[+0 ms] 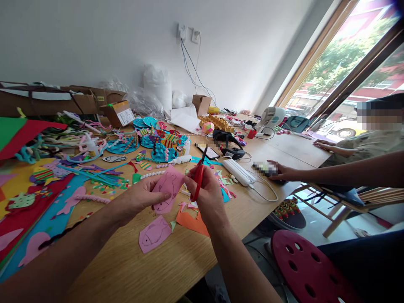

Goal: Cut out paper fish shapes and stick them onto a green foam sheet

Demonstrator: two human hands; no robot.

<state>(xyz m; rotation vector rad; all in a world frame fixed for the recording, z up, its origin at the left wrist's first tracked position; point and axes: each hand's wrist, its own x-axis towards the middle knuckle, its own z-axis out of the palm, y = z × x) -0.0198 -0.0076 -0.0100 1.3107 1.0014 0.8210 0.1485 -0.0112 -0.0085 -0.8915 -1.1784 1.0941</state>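
Note:
Between its thumb and fingers, my left hand (147, 195) pinches a piece of pink paper (168, 185) with fish outlines drawn on it. My right hand (206, 191) is closed around red-handled scissors (198, 181), their dark blades pointing up and away from me. The right fingertips are close to the pink paper's right edge; whether they touch it I cannot tell. On the table below lies another pink paper piece (154, 234) with a fish drawing. An orange paper scrap (192, 222) rests beside it, partly behind my right wrist.
Coloured sheets (59, 210), pipe cleaners (59, 134) and blue craft pieces (164, 151) cover the left and middle. A white power strip (239, 171) and phone (208, 151) lie ahead. Another person's hand (280, 172) holds a phone at right. A red stool (311, 267) stands below.

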